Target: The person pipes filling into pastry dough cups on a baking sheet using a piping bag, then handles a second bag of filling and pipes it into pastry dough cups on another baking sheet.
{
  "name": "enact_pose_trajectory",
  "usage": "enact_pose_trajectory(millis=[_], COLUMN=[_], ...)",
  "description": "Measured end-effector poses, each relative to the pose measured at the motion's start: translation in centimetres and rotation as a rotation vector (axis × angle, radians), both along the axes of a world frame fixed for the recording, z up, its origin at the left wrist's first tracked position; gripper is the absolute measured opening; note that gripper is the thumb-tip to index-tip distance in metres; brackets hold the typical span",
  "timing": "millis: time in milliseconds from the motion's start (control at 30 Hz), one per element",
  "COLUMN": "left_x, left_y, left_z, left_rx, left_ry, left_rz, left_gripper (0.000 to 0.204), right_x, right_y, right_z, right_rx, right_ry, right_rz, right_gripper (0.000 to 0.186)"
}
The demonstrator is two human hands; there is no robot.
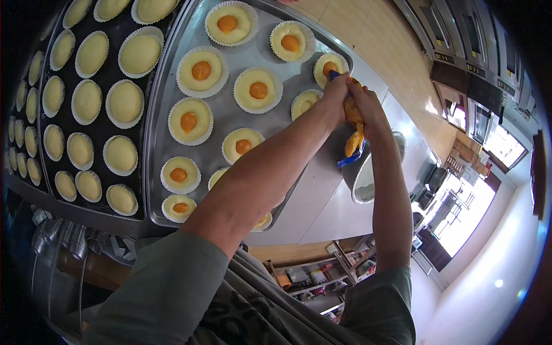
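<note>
My left hand (336, 95) and my right hand (368, 103) both grip a blue piping bag (354, 133) with orange filling inside. Its tip is over the cup (329, 64) at the tray's far right corner, where an orange blob sits in pale batter. The steel tray (158, 144) holds several batter cups in white fluted liners, many with an orange centre, such as this one (258, 90). A paler cup (305, 104) just below my hands shows no orange that I can make out. My left forearm hides part of the tray's lower right.
Dark trays (98, 172) of plain batter cups (125, 102) lie left. A steel bowl (362, 184) stands right of the tray on the steel counter (316, 213). Beyond are stacked ovens (471, 40), cardboard boxes (463, 152) and windows. Shelving (316, 276) stands below the counter.
</note>
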State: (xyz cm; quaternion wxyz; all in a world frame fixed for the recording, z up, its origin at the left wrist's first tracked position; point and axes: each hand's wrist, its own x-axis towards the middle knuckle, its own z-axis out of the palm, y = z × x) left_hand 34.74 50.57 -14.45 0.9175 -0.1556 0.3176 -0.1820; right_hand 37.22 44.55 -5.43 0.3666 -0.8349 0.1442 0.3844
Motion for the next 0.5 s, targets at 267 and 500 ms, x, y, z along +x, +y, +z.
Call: enact_pose_trajectory(millis=[267, 500], left_x=[-2.6, -9.2], left_y=[-0.7, -1.5], left_z=[5.1, 6.7], left_rx=[0.116, 0.126], left_ry=[-0.077, 0.102], left_rz=[0.047, 0.085], left_gripper=[0.046, 0.052], right_x=[-3.1, -8.1], right_y=[-0.8, -2.8], right_z=[4.3, 4.5], right_rx=[0.107, 0.033], right_ry=[-0.036, -0.006], right_rz=[-0.150, 0.030], right_gripper=[0.052, 0.048])
